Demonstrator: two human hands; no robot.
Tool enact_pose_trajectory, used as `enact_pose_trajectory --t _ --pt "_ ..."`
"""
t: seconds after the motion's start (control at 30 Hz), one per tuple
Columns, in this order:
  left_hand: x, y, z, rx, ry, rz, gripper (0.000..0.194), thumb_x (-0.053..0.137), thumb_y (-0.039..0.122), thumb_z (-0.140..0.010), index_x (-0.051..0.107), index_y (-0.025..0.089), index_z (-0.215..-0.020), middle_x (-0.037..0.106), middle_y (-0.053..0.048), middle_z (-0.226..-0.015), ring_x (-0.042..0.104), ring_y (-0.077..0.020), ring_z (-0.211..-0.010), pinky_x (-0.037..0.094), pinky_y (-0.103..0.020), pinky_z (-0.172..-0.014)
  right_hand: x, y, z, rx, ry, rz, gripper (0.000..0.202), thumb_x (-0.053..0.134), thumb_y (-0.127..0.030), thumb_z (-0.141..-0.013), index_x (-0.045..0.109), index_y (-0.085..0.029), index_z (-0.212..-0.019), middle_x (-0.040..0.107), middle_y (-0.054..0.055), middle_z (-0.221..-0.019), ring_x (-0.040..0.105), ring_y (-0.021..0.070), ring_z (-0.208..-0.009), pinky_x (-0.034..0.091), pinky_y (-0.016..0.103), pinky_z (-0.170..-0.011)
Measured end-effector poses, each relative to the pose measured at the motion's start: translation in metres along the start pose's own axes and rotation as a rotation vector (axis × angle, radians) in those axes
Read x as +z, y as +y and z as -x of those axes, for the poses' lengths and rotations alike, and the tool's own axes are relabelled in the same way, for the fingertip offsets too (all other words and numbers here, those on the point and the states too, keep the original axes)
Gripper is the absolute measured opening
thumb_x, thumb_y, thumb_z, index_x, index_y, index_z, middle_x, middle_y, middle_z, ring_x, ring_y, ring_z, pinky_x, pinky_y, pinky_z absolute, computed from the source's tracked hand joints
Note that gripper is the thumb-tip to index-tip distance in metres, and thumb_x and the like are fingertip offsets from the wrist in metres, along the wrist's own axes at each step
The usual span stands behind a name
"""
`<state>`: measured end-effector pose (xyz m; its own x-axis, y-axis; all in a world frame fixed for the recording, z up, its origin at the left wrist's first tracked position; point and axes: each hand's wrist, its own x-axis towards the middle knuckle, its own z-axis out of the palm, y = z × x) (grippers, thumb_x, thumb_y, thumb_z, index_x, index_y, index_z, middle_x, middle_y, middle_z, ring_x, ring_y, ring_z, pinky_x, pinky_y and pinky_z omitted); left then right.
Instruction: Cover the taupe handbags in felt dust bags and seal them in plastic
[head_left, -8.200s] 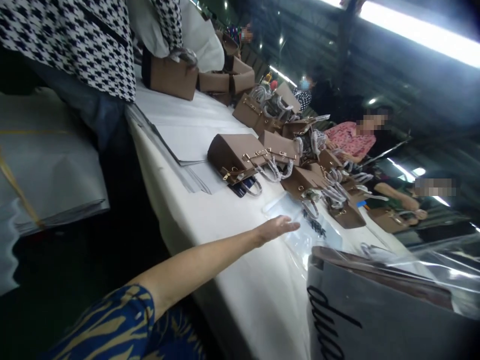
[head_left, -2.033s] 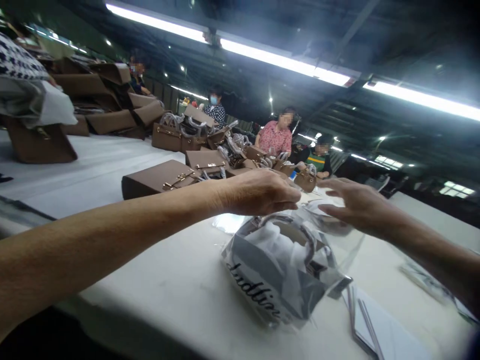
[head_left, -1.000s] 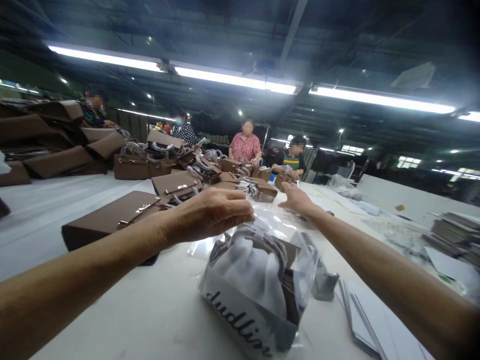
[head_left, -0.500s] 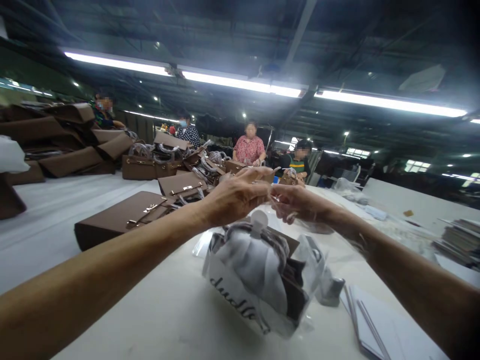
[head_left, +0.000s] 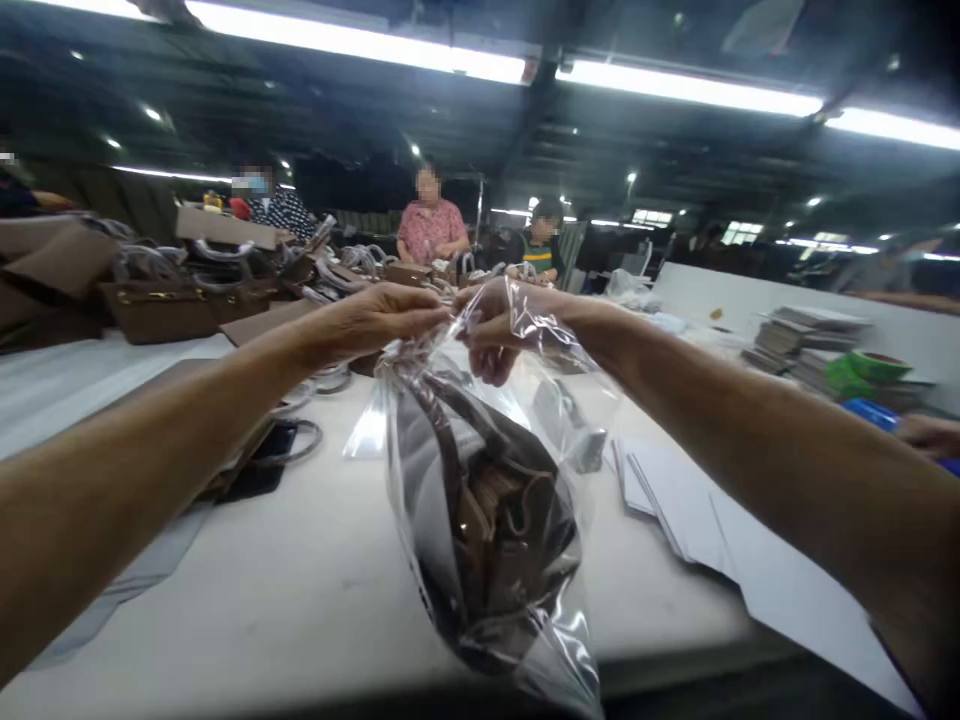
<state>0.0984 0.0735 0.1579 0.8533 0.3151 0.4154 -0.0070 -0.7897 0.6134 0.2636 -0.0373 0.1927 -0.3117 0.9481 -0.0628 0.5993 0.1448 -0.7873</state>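
A brown handbag (head_left: pixel 502 540) with its handles upward sits inside a clear plastic bag (head_left: pixel 566 640) in front of me. White paper or padding shows beside it through the film. My left hand (head_left: pixel 386 322) pinches the gathered top of the plastic bag, above the handles. Close beside it, my right hand (head_left: pixel 517 318) has its fingers curled on the same film, and part of the film lies over that hand and wrist. The handbag end faces me, turned sideways.
More brown handbags (head_left: pixel 161 308) with wrapped handles lie heaped on the left of the white table (head_left: pixel 300 590). White sheets (head_left: pixel 697 520) lie on the right, with stacked boards (head_left: pixel 795 335) and a green tape roll (head_left: pixel 870 370) beyond. Several people work across the table; another hand (head_left: pixel 930 435) shows at right.
The bagged handbag has turned, so its end now faces me and the printed lettering is out of sight. My hands have drawn the film's top together above it. The view has swung right.
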Motion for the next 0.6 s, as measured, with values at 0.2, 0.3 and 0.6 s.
enact_pose_trajectory --t 0.2,0.3,0.6 --pt "0.020 -0.014 0.000 -0.093 0.049 -0.022 0.025 0.048 0.036 -0.084 0.061 0.015 -0.081 0.053 0.003 -0.055 0.046 -0.0071 -0.046 0.037 -0.020 -0.045 0.004 0.008 0.017 0.216 0.005 -0.071 0.057 0.028 -0.054 -0.089 0.057 -0.006 -0.076 0.059 0.006 -0.061 0.063 0.0179 -0.067 0.054 0.033 -0.064" --pt "0.038 -0.007 -0.010 -0.114 0.060 -0.088 0.025 0.049 0.034 -0.084 0.061 0.013 -0.077 0.049 0.004 -0.050 0.043 -0.0062 -0.042 0.035 -0.019 -0.042 0.002 0.017 0.024 0.241 -0.077 -0.057 0.069 0.030 -0.071 -0.079 0.059 -0.008 -0.072 0.059 0.005 -0.058 0.063 0.0183 -0.069 0.054 0.033 -0.064" --pt "0.054 0.017 -0.041 0.234 0.590 -0.261 0.013 0.050 0.025 -0.084 0.057 0.015 -0.087 0.058 0.000 -0.082 0.054 -0.0105 -0.076 0.042 -0.023 -0.071 -0.024 0.025 0.060 0.304 0.191 0.251 0.028 0.053 -0.027 -0.084 0.062 -0.009 -0.064 0.061 0.005 -0.057 0.059 0.0107 -0.051 0.052 0.022 -0.050"
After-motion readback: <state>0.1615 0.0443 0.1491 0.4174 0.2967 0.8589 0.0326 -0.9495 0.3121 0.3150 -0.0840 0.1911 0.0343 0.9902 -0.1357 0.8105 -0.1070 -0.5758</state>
